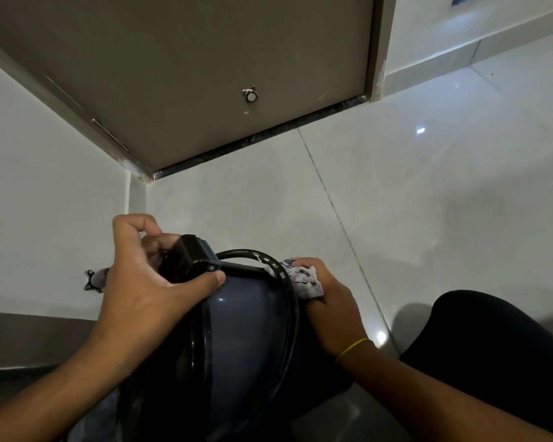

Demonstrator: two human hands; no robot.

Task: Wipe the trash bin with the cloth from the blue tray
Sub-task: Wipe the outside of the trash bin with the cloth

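A dark blue-grey trash bin (pixel 249 330) with a black rim and a black hinge block lies tilted in front of me, low in the middle of the view. My left hand (pixel 147 282) grips the bin at the hinge block, thumb pressed on the lid. My right hand (pixel 329 301) holds a white patterned cloth (pixel 302 277) bunched against the bin's right rim. The blue tray is not in view.
A brown door (pixel 205 74) with a round door stopper (pixel 250 94) closes the corner ahead. A white wall stands to the left with a small fitting (pixel 90 280) on it. Glossy white floor tiles (pixel 412 186) spread to the right. My dark-clothed knee (pixel 498 355) is at the lower right.
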